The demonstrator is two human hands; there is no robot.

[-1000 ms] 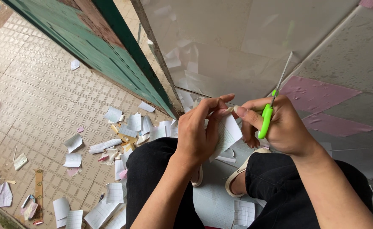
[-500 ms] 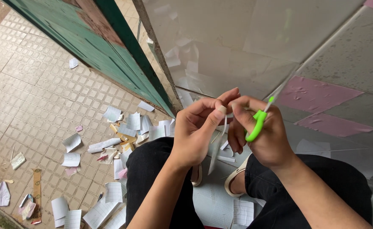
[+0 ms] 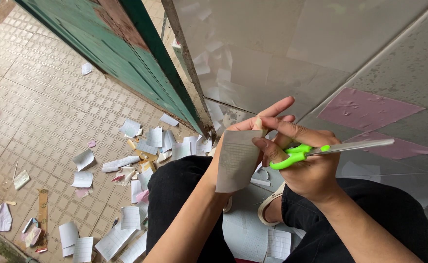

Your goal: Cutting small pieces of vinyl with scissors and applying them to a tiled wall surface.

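Paper slip (image 3: 237,160) (both hands), green scissors (image 3: 297,154)

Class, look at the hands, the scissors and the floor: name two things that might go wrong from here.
1. The right hand grips the green-handled scissors while also pinching the pale printed paper piece with the left hand; the blades might nick a finger.
2. Loose paper scraps litter the tiled floor; someone may slip.

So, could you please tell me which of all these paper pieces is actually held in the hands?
The greyish printed sheet at centre, pinched by the left hand beside the green-handled scissors; every other scrap lies loose on the tiled floor.
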